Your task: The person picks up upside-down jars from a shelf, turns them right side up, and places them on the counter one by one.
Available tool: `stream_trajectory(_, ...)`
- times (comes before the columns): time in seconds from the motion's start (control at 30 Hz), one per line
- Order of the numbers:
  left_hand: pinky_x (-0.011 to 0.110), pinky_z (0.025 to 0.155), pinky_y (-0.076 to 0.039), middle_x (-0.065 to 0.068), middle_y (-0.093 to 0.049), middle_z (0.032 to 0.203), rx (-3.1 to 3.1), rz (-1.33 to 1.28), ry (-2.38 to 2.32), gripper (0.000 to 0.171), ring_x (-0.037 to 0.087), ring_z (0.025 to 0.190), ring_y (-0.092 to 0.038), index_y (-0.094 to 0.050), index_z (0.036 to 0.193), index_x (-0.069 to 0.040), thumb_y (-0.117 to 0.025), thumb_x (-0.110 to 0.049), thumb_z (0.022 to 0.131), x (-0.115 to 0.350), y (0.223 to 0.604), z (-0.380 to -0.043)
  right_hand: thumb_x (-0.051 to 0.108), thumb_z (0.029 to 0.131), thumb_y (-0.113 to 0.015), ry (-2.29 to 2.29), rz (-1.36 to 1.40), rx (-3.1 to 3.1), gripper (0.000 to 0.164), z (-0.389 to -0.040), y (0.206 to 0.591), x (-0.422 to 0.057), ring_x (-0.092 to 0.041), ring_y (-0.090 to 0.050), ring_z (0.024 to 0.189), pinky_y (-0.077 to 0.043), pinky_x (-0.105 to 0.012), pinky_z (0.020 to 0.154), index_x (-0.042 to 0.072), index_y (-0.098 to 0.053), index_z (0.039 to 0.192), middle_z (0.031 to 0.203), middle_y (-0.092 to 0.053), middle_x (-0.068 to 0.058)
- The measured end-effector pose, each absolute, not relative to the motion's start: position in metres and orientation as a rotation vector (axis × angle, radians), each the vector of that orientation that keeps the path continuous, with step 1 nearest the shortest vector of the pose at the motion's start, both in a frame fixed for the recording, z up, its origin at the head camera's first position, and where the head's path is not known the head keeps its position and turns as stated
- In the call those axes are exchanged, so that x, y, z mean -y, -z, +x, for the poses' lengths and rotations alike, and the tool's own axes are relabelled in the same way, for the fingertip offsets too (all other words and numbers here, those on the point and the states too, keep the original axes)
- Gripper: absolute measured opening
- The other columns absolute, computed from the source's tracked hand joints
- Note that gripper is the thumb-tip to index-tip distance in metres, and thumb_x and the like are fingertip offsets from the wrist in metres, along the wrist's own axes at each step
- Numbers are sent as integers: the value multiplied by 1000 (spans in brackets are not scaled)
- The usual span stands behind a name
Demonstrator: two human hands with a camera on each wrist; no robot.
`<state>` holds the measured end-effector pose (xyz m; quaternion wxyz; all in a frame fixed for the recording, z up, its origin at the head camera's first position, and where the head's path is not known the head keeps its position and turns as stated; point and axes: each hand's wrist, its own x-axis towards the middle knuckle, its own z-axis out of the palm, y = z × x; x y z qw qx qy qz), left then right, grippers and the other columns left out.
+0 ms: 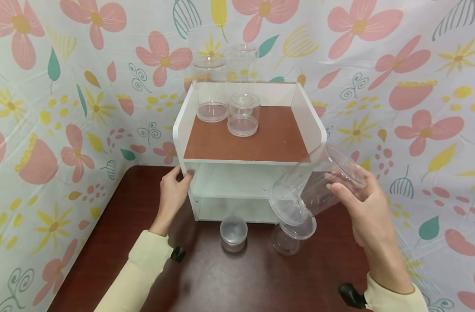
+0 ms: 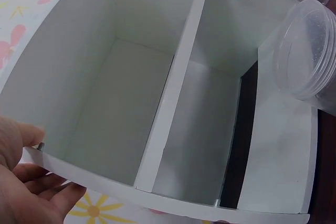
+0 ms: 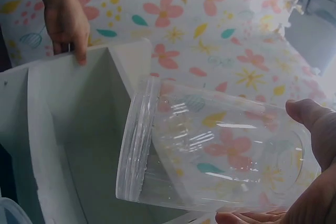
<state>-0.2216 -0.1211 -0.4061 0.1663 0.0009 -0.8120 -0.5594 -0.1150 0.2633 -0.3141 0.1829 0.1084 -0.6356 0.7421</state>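
My right hand [image 1: 371,203] holds a large clear plastic jar [image 1: 319,186] by its base end. The jar is tilted, its ridged lid end [image 3: 137,145] pointing down and left, in front of the right side of a white shelf unit [image 1: 245,162]. At the unit's left side, my left hand [image 1: 172,195] pinches the front edge of the side panel, thumb inside and fingers outside, as the left wrist view shows. Under the held jar, a shorter clear jar [image 1: 285,245] stands on the table, partly covered by it. A small clear round container [image 1: 234,236] stands left of that one.
On the unit's brown top [image 1: 278,138] stand a tall clear jar [image 1: 211,93], a short clear jar [image 1: 243,119] and another tall jar [image 1: 243,65] behind. Two compartments open at the front below. The dark red table [image 1: 221,281] meets a flowered curtain [image 1: 424,130].
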Motion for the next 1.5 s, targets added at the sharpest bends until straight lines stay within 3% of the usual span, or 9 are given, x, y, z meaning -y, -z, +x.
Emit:
stream_trajectory(0.27, 47, 86, -54, 14, -72, 119, 2331, -44, 1588, 43, 28, 103, -69, -65, 140, -11, -67, -29, 101, 124, 406, -220, -11, 98, -59, -2118, 283, 1838, 48, -115, 330, -260, -15, -69, 113, -51, -22, 97, 4, -43, 140, 125, -68, -5)
stream_trajectory(0.5, 42, 108, -46, 15, -57, 141, 2148, -79, 1590, 59, 30, 129, -56, -49, 151, -6, -69, -29, 101, 121, 408, -202, -10, 98, -59, -2123, 248, 1867, 51, -115, 341, -255, -14, -67, 117, -51, -22, 98, 5, -40, 142, 129, -68, -2)
stream_trajectory(0.73, 26, 85, -44, 19, -60, 107, 1880, -222, 1471, 26, 18, 97, -56, -61, 122, 6, -67, 0, 97, 112, 416, -177, -9, 98, -60, -2163, 209, 1858, 50, -114, 352, -250, -13, -68, 115, -52, -22, 97, 5, -40, 141, 131, -68, -5)
stream_trajectory(0.83, 20, 81, -45, 21, -62, 101, 1870, -313, 1443, 23, 13, 93, -56, -63, 116, 10, -65, 11, 93, 106, 420, -168, -10, 98, -59, -2182, 195, 1843, 49, -115, 357, -248, -13, -68, 114, -52, -22, 96, 5, -40, 141, 129, -69, -3)
stream_trajectory(0.93, 18, 81, -46, 23, -64, 103, 1894, -404, 1440, 26, 19, 93, -59, -64, 116, 11, -65, 15, 90, 101, 425, -164, -10, 98, -59, -2190, 181, 1850, 50, -115, 363, -246, -13, -67, 114, -52, -22, 96, 5, -39, 141, 128, -69, 0)
stream_trajectory(1.07, 23, 86, -51, 19, -67, 113, 1963, -516, 1469, 32, 29, 102, -64, -64, 124, 8, -68, 12, 92, 96, 433, -161, -9, 99, -59, -2179, 170, 1885, 51, -114, 370, -241, -13, -66, 118, -52, -22, 96, 3, -36, 143, 131, -67, 0)
stream_trajectory(1.3, 38, 96, -53, 16, -64, 130, 2198, -655, 1567, 45, 26, 116, -64, -57, 141, 1, -70, -8, 99, 86, 448, -154, -6, 99, -61, -2195, 124, 1915, 56, -116, 378, -232, -14, -63, 123, -50, -21, 99, 0, -33, 147, 134, -64, -4)
stream_trajectory(1.5, 46, 101, -51, 17, -58, 140, 2383, -711, 1648, 66, 32, 123, -61, -46, 152, -1, -76, -17, 95, 77, 461, -149, -7, 100, -60, -2218, 137, 1899, 57, -119, 386, -223, -16, -62, 124, -50, -23, 100, -3, -32, 149, 136, -64, -6)
